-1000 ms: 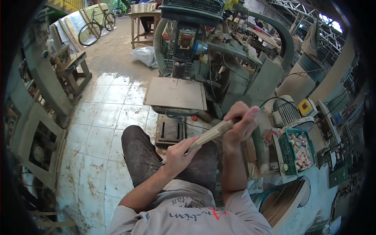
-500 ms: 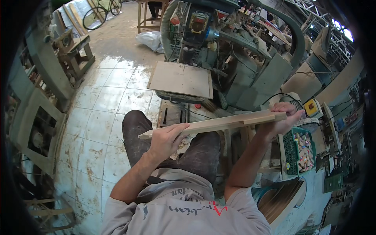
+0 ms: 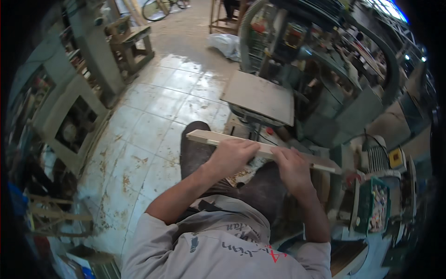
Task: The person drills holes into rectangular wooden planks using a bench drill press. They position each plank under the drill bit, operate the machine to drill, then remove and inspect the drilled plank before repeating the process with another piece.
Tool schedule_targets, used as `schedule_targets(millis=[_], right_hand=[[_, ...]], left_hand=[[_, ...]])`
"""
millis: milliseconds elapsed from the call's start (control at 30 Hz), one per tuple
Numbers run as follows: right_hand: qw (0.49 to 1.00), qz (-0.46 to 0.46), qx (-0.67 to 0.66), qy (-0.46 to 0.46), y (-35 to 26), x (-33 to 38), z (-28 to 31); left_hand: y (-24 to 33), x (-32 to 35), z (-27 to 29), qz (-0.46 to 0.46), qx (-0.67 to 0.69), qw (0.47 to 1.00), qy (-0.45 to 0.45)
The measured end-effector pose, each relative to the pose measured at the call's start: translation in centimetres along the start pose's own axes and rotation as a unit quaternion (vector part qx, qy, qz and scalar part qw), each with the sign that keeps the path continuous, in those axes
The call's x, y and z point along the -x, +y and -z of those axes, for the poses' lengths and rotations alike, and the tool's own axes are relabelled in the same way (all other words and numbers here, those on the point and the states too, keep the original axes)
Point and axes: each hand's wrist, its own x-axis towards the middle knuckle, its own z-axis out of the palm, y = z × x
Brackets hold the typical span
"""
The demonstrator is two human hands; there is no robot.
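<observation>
Both hands had drawn closer together since the earlier frame: the left hand (image 3: 233,156) and the right hand (image 3: 291,169) then gripped the wooden strip (image 3: 203,136) well apart, but now sat near its middle, side by side, and its left end reached well past the left hand. White floor tiles (image 3: 148,121), stained and dusty, spread out at left. Ahead and to the right stood a dark machine (image 3: 288,32), with a flat pale board (image 3: 260,95) below its head. The strip lay aslant above the person's dark trousers (image 3: 197,151), its left end over the left knee, its right end lower in view. Beyond that end, at the right, stood a green basket (image 3: 362,209) of small mixed-coloured pieces (image 3: 380,209). The fingers of each hand were closed over the strip; their undersides were hidden.
</observation>
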Motion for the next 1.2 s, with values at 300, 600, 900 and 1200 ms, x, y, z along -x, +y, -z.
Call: schedule_targets(millis=[300, 600, 900, 1200], right_hand=[[0.982, -0.058, -0.177, 0.034, 0.3, 2.1, -2.6], [0.938, -0.109, -0.327, 0.044, 0.6, 4.3, -3.5], [0.924, -0.120, -0.364, 0.008, -0.3, 4.9, -2.3], [0.897, -0.138, -0.419, -0.015, -0.6, 5.5, -2.6]], left_hand=[[1.4, -0.5, 6.2, 0.026, -0.044, 0.999, -0.007], [-4.1, 5.6, 11.5, 0.244, 0.289, 0.921, 0.093], [-3.6, 4.8, 11.1, 0.162, 0.355, 0.919, 0.063], [-2.0, 4.1, 9.4, 0.204, 0.461, 0.840, 0.199]])
